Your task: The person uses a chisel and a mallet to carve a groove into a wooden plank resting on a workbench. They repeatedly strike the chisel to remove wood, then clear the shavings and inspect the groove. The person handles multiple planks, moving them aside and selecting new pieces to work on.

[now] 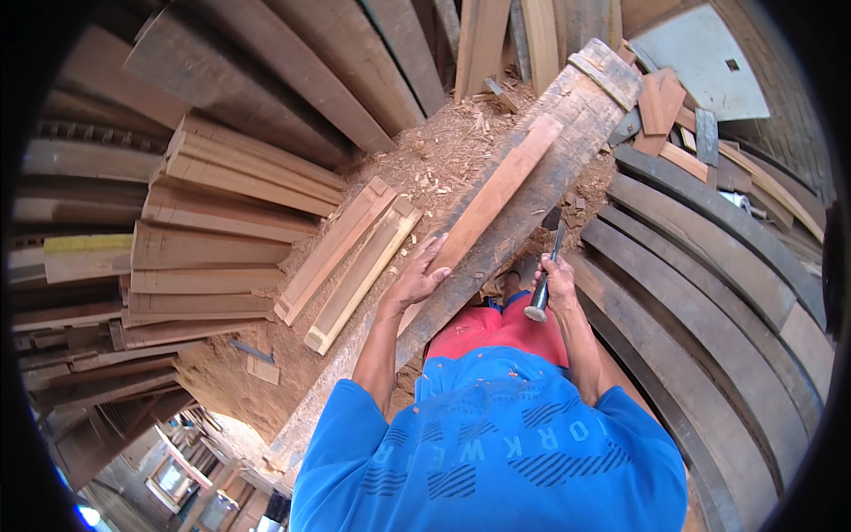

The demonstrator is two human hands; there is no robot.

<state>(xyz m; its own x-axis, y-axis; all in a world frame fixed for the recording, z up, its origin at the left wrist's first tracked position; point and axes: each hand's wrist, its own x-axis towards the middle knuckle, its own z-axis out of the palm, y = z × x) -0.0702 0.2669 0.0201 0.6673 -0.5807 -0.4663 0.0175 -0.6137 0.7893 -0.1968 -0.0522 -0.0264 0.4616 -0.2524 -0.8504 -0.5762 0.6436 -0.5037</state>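
Observation:
A long reddish board [501,191] lies lengthwise along a thick, worn wooden beam [567,146] in front of me. My left hand [420,275] grips this board near its lower part, with the thumb spread from the fingers. My right hand [556,278], right of the beam, is wrapped round a chisel [537,305]. Its dark handle points down toward me and its narrow blade points up and away. Left of the beam, two milled wooden pieces [341,244] [368,275] lie side by side on the shavings, apart from my hands.
Wood shavings [443,146] cover the floor. Milled timbers [213,244] are stacked at the left, and wide dark planks [292,71] stand behind. Curved-looking boards [700,257] lie close on my right. Offcuts [660,106] and a pale panel [700,62] sit at the far right.

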